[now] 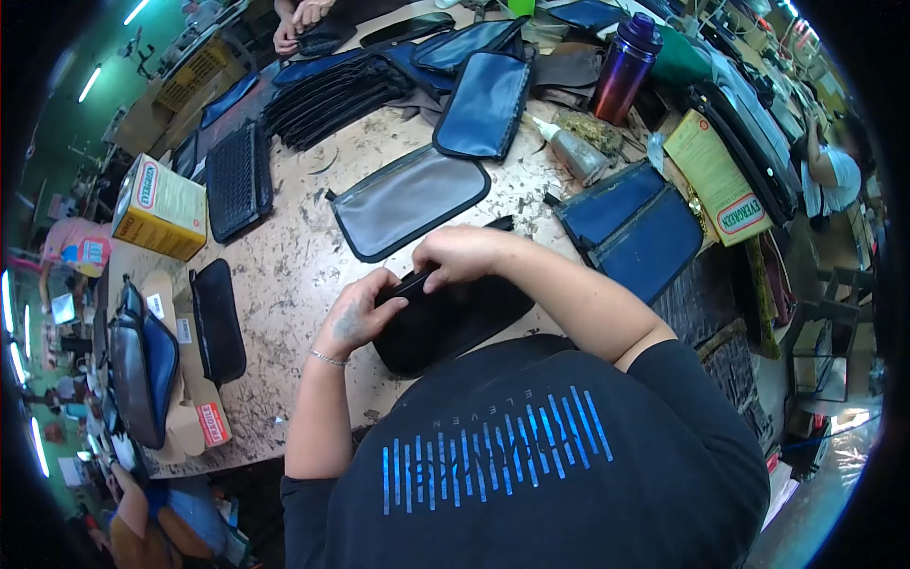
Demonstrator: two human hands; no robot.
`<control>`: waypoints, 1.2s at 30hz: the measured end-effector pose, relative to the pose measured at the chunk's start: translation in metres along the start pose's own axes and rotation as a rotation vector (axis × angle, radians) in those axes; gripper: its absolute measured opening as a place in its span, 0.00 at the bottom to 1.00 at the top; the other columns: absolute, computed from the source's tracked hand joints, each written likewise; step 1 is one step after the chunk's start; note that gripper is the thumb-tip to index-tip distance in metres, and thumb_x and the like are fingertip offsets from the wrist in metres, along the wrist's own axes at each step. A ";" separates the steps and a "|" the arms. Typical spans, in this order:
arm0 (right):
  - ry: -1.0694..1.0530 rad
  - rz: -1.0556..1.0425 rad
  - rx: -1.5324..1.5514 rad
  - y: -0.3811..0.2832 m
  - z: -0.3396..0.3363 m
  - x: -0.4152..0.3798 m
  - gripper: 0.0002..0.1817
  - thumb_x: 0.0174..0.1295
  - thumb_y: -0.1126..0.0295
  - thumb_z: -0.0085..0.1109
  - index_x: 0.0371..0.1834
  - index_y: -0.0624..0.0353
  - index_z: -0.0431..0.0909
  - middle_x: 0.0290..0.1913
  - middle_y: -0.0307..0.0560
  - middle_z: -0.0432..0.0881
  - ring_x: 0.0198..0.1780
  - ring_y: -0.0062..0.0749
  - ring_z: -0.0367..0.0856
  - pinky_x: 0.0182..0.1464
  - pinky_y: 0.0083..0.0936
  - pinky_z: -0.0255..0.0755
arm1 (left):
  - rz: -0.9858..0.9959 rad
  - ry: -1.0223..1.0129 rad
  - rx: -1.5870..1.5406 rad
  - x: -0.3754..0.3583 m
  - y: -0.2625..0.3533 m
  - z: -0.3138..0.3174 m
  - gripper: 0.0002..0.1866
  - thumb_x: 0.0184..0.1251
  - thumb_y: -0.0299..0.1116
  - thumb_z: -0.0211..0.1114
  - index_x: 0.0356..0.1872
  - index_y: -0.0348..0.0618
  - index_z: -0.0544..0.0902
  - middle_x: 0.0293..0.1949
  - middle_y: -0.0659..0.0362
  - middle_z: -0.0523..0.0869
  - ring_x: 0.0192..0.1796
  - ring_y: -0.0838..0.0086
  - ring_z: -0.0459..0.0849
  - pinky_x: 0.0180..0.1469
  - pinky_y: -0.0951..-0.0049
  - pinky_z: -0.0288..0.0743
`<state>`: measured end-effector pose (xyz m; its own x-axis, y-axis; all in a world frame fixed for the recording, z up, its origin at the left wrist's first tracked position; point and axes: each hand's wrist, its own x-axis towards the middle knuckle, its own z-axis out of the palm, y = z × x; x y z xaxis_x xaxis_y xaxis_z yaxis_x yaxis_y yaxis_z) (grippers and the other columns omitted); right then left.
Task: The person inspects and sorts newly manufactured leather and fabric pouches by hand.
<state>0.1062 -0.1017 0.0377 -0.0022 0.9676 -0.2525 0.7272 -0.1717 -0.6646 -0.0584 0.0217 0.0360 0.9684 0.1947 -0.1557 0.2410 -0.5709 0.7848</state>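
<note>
A black zip pouch [450, 327] lies at the table's near edge, close against my shirt. My left hand [358, 315] pinches its upper edge between thumb and fingers. Farther right on the same edge, my right hand [457, 256] also grips it, fingers curled and thumb beneath. What lies between the fingertips is too dark to make out. Just beyond my hands is a grey pouch [412, 201] with black trim, lying flat. To the right of my right forearm sit open blue-lined pouch pieces [630, 228].
Stacked black pouches [336, 100] and a blue pouch [483, 104] lie farther back. A purple bottle [627, 71] and a glue bottle [572, 152] stand right; a yellow tin [161, 207] stands left. Another person's hands [301, 21] work at the far edge.
</note>
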 end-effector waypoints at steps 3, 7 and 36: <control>0.058 -0.026 0.119 0.025 -0.021 -0.016 0.14 0.44 0.67 0.64 0.35 0.58 0.77 0.30 0.44 0.79 0.34 0.32 0.77 0.37 0.26 0.68 | -0.065 -0.041 -0.130 -0.003 -0.013 -0.009 0.07 0.49 0.25 0.64 0.28 0.39 0.74 0.24 0.66 0.75 0.30 0.85 0.71 0.33 0.82 0.66; 0.033 0.046 0.333 0.049 -0.044 -0.030 0.15 0.44 0.74 0.64 0.38 0.60 0.77 0.23 0.33 0.72 0.28 0.16 0.69 0.32 0.14 0.64 | -0.126 -0.096 -0.386 0.004 -0.032 -0.014 0.09 0.48 0.26 0.67 0.28 0.41 0.75 0.25 0.69 0.75 0.29 0.88 0.71 0.34 0.85 0.66; 0.569 -0.234 0.649 0.029 -0.041 -0.045 0.26 0.41 0.89 0.55 0.46 0.57 0.67 0.36 0.37 0.73 0.40 0.18 0.72 0.43 0.14 0.69 | 0.252 0.797 -0.312 -0.025 -0.015 -0.002 0.22 0.43 0.19 0.68 0.43 0.40 0.73 0.33 0.64 0.77 0.34 0.82 0.75 0.39 0.84 0.69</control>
<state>0.1552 -0.1426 0.0585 0.3643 0.9068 0.2120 0.2188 0.1380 -0.9660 -0.0861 0.0269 0.0295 0.6304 0.6557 0.4155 -0.1142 -0.4511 0.8851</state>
